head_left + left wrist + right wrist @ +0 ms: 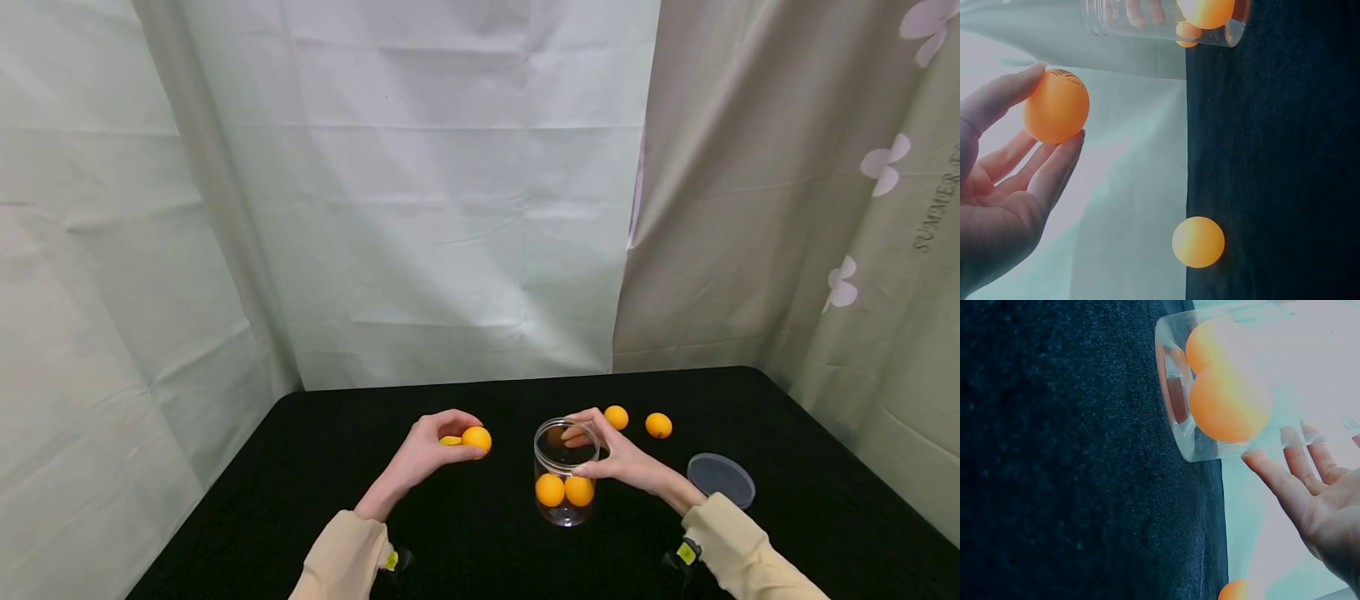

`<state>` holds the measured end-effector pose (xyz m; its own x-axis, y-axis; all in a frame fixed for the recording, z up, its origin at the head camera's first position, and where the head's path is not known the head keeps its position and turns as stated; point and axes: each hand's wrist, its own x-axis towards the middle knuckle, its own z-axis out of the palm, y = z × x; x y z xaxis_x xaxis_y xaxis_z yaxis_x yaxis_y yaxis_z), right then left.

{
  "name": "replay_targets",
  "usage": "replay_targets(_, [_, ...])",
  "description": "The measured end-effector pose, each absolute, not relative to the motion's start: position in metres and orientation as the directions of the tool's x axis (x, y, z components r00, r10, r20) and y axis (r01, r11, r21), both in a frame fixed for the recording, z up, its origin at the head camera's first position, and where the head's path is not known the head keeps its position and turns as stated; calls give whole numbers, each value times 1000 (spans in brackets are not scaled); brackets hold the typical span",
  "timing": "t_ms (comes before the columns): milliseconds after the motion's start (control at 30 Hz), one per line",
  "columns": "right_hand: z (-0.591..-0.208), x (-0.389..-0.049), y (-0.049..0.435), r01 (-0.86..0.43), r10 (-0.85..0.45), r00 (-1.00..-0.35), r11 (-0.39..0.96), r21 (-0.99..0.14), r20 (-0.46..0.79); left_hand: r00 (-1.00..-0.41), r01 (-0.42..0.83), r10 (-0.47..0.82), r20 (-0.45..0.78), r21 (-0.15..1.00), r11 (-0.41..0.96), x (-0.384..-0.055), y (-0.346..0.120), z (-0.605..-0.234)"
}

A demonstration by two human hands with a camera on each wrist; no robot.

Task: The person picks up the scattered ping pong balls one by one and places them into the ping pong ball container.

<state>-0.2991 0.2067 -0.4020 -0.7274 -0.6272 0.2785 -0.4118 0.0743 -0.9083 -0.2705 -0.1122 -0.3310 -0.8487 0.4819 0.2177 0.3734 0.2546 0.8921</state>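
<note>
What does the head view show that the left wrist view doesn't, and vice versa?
Head only: the grey lid, the left sleeve and right sleeve, and the "SUMMER" lettering on the curtain at the far right.

Left wrist only: dark print on the held ball.

Both: the left hand pinching that ball, the clear jar with an orange ball inside, fingers of the right hand at the jar, and the black table.

place: makeshift curtained booth | signs: pale hanging sheet point(450, 208), flower-print curtain point(877, 342), black-topped table point(465, 550)
</note>
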Motion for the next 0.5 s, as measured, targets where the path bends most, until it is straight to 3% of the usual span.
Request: replay_targets(500, [-402, -299, 207, -419, -628, -726, 78, -905, 282, -861, 416, 425, 278, 866, 277, -271, -97, -320])
